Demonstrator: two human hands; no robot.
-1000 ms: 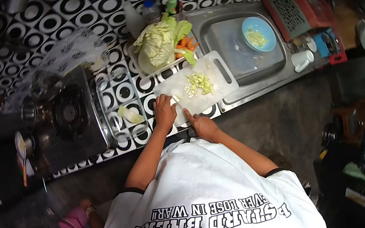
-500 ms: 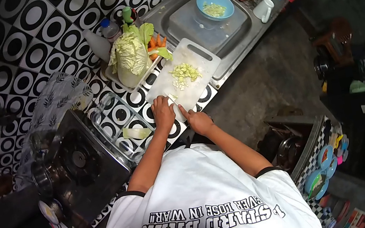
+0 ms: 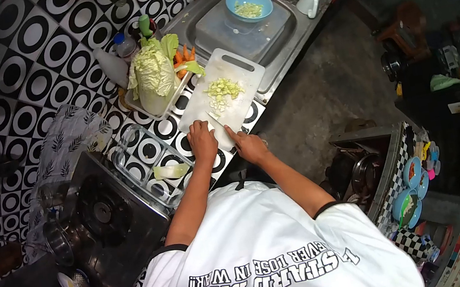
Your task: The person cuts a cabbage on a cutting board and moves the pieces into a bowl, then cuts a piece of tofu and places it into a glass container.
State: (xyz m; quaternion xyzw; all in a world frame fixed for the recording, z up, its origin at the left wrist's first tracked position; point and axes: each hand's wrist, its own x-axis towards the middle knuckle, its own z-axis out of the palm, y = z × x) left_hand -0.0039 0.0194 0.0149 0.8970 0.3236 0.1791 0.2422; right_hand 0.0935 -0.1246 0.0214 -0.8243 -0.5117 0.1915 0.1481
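Observation:
A white cutting board (image 3: 236,69) lies on the black-and-white patterned counter beside the sink. A pile of chopped pale-green vegetable (image 3: 222,90) sits in its middle. My left hand (image 3: 203,141) presses down at the board's near-left corner, fingers curled over a small piece that I can barely see. My right hand (image 3: 249,146) grips a knife (image 3: 216,119), its blade angled across the board just right of my left hand.
A tray (image 3: 135,103) holds a cabbage (image 3: 153,77) and carrots (image 3: 184,56). A glass dish (image 3: 140,152) contains a cabbage piece (image 3: 170,170). A gas stove (image 3: 95,211) stands left. A blue bowl (image 3: 248,4) rests over the sink (image 3: 284,28), with a white mug (image 3: 309,3) beside it.
The view has swung, so the counter now sits higher and more tilted in frame. Both hands stay at the board's near edge, with the knife still next to my left hand.

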